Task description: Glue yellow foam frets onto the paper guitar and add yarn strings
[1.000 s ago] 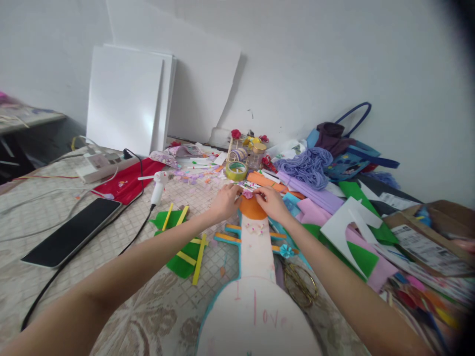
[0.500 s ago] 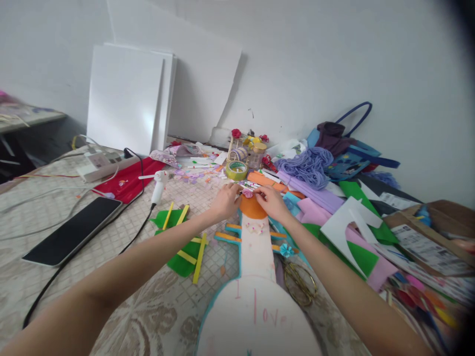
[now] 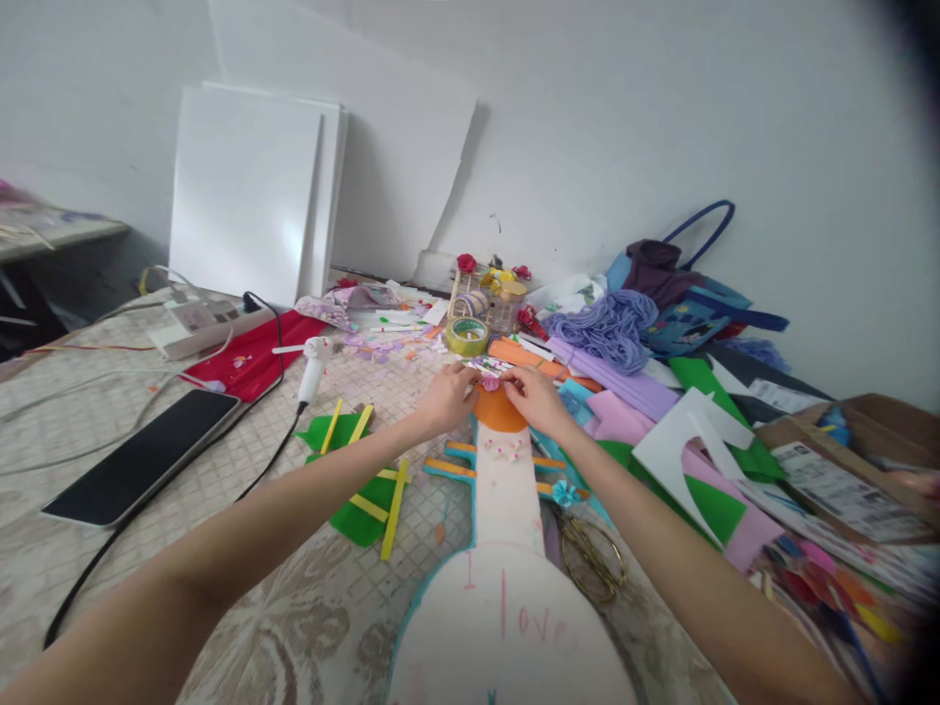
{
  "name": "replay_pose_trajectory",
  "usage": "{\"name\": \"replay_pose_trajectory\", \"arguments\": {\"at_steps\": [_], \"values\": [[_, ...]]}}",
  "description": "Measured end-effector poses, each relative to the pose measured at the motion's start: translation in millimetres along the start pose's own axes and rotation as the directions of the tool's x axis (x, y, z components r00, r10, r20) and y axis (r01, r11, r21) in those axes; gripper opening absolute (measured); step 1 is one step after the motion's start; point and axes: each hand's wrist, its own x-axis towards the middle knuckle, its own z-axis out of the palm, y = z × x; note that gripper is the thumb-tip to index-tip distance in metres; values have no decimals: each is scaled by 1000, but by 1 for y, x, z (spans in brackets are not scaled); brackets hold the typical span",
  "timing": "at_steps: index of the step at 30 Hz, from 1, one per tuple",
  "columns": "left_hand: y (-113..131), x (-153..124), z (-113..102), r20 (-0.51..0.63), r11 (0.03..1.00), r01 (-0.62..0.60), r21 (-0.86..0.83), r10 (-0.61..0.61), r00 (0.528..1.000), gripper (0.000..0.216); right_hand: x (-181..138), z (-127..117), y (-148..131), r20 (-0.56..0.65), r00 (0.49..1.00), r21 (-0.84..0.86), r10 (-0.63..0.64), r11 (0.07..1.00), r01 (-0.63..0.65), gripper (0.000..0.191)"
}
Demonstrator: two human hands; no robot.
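Pink flower (image 3: 490, 383) sits on the guitar-shaped cutout's orange tip (image 3: 502, 412), pointing to the worktop's (image 3: 389, 387) back edge; your left hand (image 3: 448, 399) and right hand (image 3: 536, 399) flank it, fingers bent nearly together, each grip's hold impossible to tell.

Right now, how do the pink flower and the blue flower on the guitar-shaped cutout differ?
The pink flower is at the top edge of the orange head; the blue flower is at a side peg.
The pink flower sits between the left hand and right hand; the blue flower has no hand on it.
Both look pleated.
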Motion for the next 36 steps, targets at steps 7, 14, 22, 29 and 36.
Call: {"name": "replay_pose_trajectory", "arguments": {"at_steps": [7,14,22,29,36], "values": [[-1,0,5,-12,1000,-6,6,6,1000,27,2,2,2,31,1000,-36,-1,999,2,25],[1,-2,4,-1,999,-32,8,32,999,31,2,2,-3,22,1000,-53,6,999,-5,11],[4,-4,5,-1,999,-39,-6,39,999,32,5,7,-5,61,997,-112,49,993,-42,32],[4,-7,5,-3,999,-41,-24,41,999,28,10,12,-14,38,991,-208,130,971,-119,31],[4,-11,3,20,999,-19,-47,20,1000,29,16,16,-28,36,969,-308,246,925,-223,28]]}}
